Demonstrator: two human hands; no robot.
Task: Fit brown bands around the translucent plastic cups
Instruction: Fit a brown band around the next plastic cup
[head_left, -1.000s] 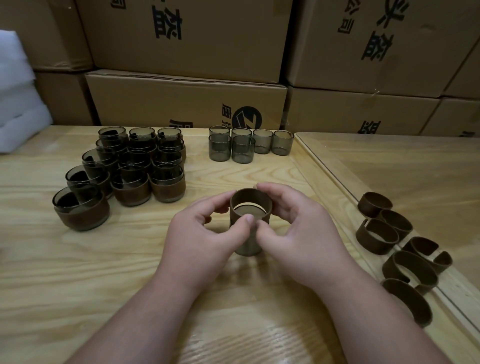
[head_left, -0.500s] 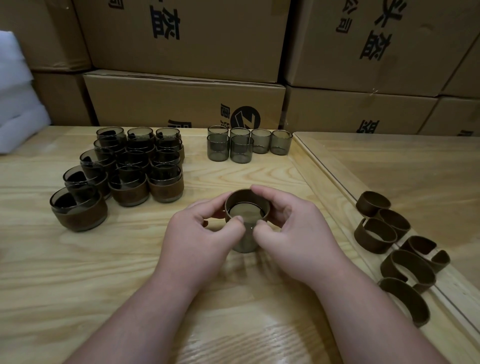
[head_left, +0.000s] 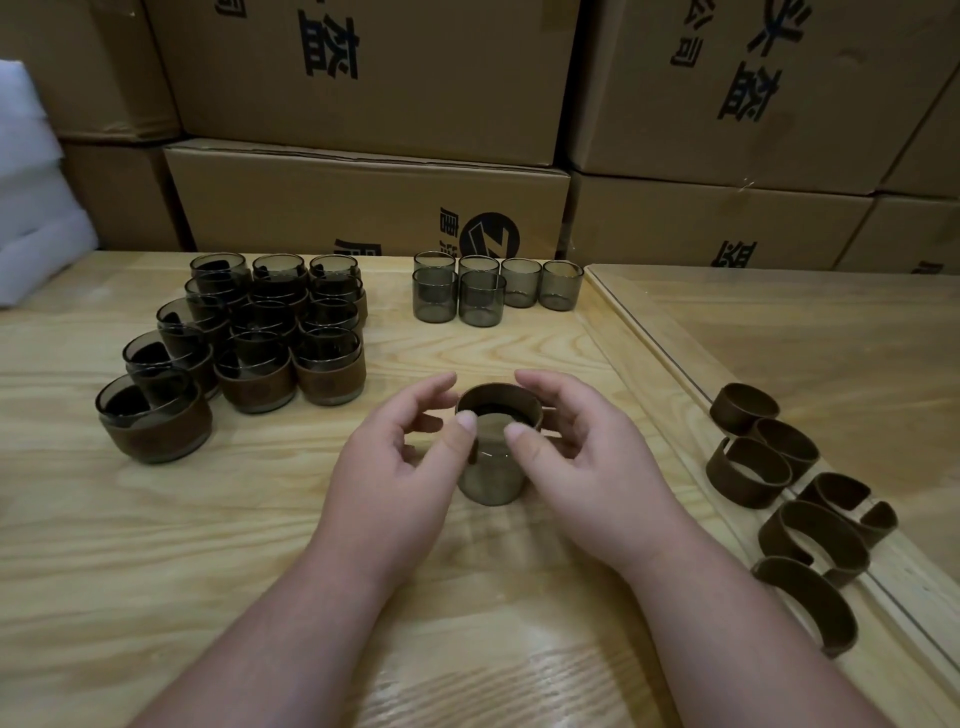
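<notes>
Cardboard cartons (head_left: 363, 78) wall off the back of a wooden table (head_left: 156, 545) laid out for banding cups.

Centre, one translucent cup (head_left: 488, 480) stands upright with a brown band (head_left: 498, 410) around its upper part; left hand (head_left: 395, 467) and right hand (head_left: 592, 467) pinch that band, each grip on the rim, likely to press it down evenly. Finished cups (head_left: 270, 343) wait left, bare cups (head_left: 483, 291) behind, loose bands (head_left: 779, 488) right, within easy reach.
</notes>
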